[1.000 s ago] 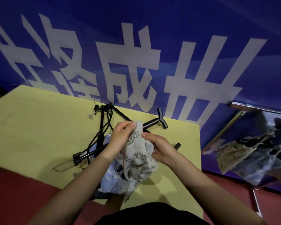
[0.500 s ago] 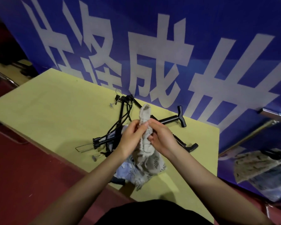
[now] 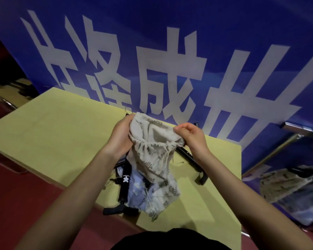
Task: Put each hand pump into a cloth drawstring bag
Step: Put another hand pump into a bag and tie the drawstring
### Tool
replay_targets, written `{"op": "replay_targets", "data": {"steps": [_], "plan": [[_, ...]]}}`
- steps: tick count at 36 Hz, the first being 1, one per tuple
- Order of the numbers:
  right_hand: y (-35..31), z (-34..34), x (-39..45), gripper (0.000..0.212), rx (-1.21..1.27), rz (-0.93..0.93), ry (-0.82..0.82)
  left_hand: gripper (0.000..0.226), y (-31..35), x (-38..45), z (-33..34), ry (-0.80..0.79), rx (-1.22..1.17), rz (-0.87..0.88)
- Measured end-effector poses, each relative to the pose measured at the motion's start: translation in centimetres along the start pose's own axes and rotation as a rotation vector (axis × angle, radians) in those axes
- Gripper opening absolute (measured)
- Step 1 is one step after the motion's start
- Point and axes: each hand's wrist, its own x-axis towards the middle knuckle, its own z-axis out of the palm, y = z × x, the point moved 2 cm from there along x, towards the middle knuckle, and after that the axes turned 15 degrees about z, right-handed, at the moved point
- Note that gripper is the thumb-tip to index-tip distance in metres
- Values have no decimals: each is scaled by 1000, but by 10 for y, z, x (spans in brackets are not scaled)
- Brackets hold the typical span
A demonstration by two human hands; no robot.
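1. Now the beige bag, bunched shut half a second ago, gapes open above the counter.
2. Left hand and right hand fingers pinch opposite rims.
3. I judge it ready; a pump lies beneath.

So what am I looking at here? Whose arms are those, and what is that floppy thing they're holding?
No machine here: these are a person's two arms, filmed by a camera worn on their head, looking down. The left hand and right hand each take a grip on the rim of a beige cloth bag with leaf prints, pulling its mouth wide open above a yellow table. Under it lie more cloth bags, one light blue, and black hand pumps: one at the near edge, another to the right. Behind stands a blue banner with big white characters. No pump is inside the held bag yet, as far as the picture shows.
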Motion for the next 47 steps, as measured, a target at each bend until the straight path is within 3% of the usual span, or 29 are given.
{"op": "replay_targets", "data": {"steps": [5,11,15,22,25,27,29,32,36,40,45,47], "plan": [[-9,-5,6,11,-108,-189,90,34,22,15,10,-103,58,48],[-2,-10,20,17,-428,-302,153,31,26,38,-3,-45,153,80],[11,-11,36,22,-384,-156,126,39,4,39,-8,-85,219,2],[42,-25,70,14,-110,173,-36,44,-45,36,-9,-342,461,-140],[53,-35,84,16,40,319,-62,56,-68,47,-12,-270,497,-176],[62,-45,93,18,20,391,8,48,-81,57,-13,-160,554,-165],[77,-57,101,14,-124,453,116,32,-93,66,-12,-95,623,-138],[112,-72,113,27,-426,513,171,27,-105,78,-11,-45,715,-133],[151,-74,117,23,-850,472,49,31,-119,90,-18,37,764,-158],[169,-65,117,34,-1150,375,5,40,-128,96,-27,109,673,-208],[185,-44,131,35,-1373,317,-52,44,-136,102,-28,128,587,-229],[189,-39,137,29,-1429,320,-91,35,-139,101,-27,129,502,-260]]}}
